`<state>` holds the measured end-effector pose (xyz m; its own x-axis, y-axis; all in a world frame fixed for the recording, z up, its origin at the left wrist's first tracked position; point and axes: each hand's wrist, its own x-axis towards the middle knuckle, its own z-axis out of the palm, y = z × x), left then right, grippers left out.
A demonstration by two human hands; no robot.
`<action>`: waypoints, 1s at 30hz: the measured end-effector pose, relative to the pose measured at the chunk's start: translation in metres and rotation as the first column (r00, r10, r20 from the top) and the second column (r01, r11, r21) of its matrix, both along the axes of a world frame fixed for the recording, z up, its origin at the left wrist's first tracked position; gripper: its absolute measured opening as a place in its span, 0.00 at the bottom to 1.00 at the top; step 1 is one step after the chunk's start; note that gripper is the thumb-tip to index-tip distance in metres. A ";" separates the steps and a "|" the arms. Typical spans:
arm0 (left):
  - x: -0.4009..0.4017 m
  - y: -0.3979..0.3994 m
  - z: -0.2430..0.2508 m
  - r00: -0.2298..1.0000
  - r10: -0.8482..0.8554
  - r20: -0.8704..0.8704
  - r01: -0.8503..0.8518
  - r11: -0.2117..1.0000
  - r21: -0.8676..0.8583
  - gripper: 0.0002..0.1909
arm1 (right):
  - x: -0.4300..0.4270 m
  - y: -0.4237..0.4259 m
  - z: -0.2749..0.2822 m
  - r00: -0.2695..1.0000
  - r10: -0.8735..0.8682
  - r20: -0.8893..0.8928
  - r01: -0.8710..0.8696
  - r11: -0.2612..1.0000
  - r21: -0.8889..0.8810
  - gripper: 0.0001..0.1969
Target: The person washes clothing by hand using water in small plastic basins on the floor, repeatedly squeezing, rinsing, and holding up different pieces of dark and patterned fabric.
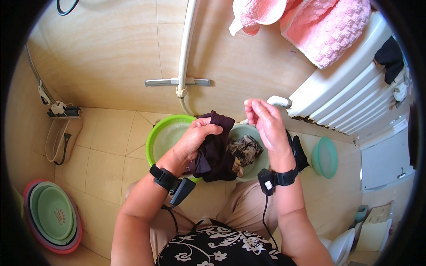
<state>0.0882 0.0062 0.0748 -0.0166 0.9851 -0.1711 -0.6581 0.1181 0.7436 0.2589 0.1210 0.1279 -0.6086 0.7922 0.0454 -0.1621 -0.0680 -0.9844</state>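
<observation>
My left hand [199,134] grips a dark purple-brown garment [218,149], which hangs down in folds over the adjoining rims of two basins. Beneath my left forearm is the bright green basin [152,134], with cloudy water in it. The pale green basin [264,166] beside it contains a black-and-beige patterned cloth [246,149] and a bit of tan fabric [237,168]. My right hand [266,123] is raised above that basin's far right side, apart from the garment. Its fingers are curled with thumb near fingertips, and I see no object between them.
A white radiator [346,83] with pink towels [329,33] juts from the wall at right. A turquoise basin [324,158] and a black plastic bag [299,153] are to the right. Stacked basins [55,212] lean at left, below a mop bucket [63,139]. A squeegee [159,82] rests against the wall.
</observation>
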 end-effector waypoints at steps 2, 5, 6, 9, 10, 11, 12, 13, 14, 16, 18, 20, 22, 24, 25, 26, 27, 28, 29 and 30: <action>-0.004 0.000 -0.002 0.999 -0.045 0.002 0.045 0.999 0.011 0.07 | -0.006 0.028 0.002 0.998 -0.056 0.006 0.055 0.991 0.122 0.13; 0.001 0.000 0.001 0.998 -0.040 0.043 0.038 0.998 0.045 0.06 | -0.017 0.093 -0.012 0.914 -0.393 0.099 0.258 0.754 0.604 0.10; 0.001 -0.001 0.003 0.998 -0.039 0.043 0.037 0.998 0.048 0.06 | -0.020 0.095 -0.017 0.915 -0.392 0.098 0.257 0.753 0.606 0.10; 0.003 -0.002 0.009 0.996 -0.035 0.088 0.033 0.999 0.029 0.06 | -0.023 0.091 -0.019 0.785 -0.612 0.095 0.139 0.325 0.936 0.10; -0.001 -0.006 0.008 0.998 -0.012 0.064 0.012 1.000 0.005 0.06 | -0.028 0.053 0.004 0.856 -0.492 0.157 0.105 0.464 0.879 0.09; -0.001 -0.007 0.008 0.999 -0.010 0.046 0.010 1.000 -0.013 0.05 | -0.024 0.021 0.022 0.903 -0.377 0.207 0.058 0.583 0.810 0.08; 0.001 -0.004 0.007 0.999 -0.024 0.037 0.024 1.000 -0.015 0.05 | -0.018 0.003 0.030 0.901 -0.381 0.209 0.057 0.581 0.812 0.08; -0.001 -0.005 0.005 0.999 -0.017 0.034 0.018 1.000 -0.021 0.05 | -0.016 -0.013 0.032 0.914 -0.303 0.271 -0.038 0.600 0.799 0.08; -0.004 -0.006 0.001 1.000 -0.006 0.004 0.006 1.000 0.004 0.06 | -0.018 -0.023 0.030 0.917 -0.222 0.331 -0.134 0.611 0.781 0.07; -0.001 -0.004 -0.002 1.000 -0.015 -0.013 0.016 1.000 0.027 0.07 | -0.022 -0.030 0.019 0.916 -0.280 0.287 -0.146 0.433 0.889 0.05; 0.001 -0.001 -0.002 0.995 0.024 -0.095 -0.019 0.998 0.059 0.06 | -0.021 -0.029 0.011 0.908 -0.317 0.273 -0.168 0.321 0.932 0.05; 0.004 0.000 -0.004 0.994 0.019 -0.109 -0.013 0.998 0.060 0.05 | -0.019 -0.028 0.007 0.898 -0.334 0.287 -0.174 0.328 0.928 0.06; 0.005 0.001 -0.004 0.992 0.018 -0.129 -0.010 0.998 0.060 0.04 | -0.017 -0.027 0.005 0.891 -0.341 0.300 -0.184 0.333 0.925 0.06; 0.007 0.001 -0.003 0.983 0.026 -0.183 -0.018 0.999 0.043 0.04 | -0.017 -0.025 0.003 0.884 -0.348 0.312 -0.192 0.339 0.921 0.07; 0.006 0.001 -0.004 0.983 0.026 -0.183 -0.020 0.999 0.039 0.04 | -0.017 -0.024 0.002 0.883 -0.344 0.319 -0.199 0.342 0.918 0.07; 0.005 0.000 -0.005 0.976 0.028 -0.217 -0.019 0.999 0.040 0.04 | -0.018 -0.023 0.001 0.882 -0.340 0.326 -0.205 0.345 0.916 0.07; 0.005 0.001 -0.006 0.968 0.025 -0.248 -0.015 0.999 0.045 0.03 | -0.017 -0.023 0.001 0.880 -0.343 0.329 -0.207 0.346 0.915 0.07; 0.006 0.002 -0.006 0.969 0.022 -0.245 -0.011 0.999 0.045 0.03 | -0.016 -0.022 0.001 0.875 -0.363 0.320 -0.219 0.294 0.930 0.07; 0.006 0.003 -0.006 0.954 0.024 -0.299 -0.005 0.998 0.063 0.04 | -0.015 -0.021 0.001 0.870 -0.383 0.311 -0.231 0.241 0.943 0.07; 0.007 0.004 -0.006 0.935 0.027 -0.354 0.001 0.997 0.080 0.04 | -0.015 -0.021 0.000 0.869 -0.384 0.312 -0.230 0.243 0.942 0.07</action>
<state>0.0948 0.0100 0.0686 -0.0752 0.9944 -0.0746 -0.3510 0.0436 0.9354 0.2439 0.1005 0.1283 -0.7313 0.3859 0.5624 0.3055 0.9225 -0.2358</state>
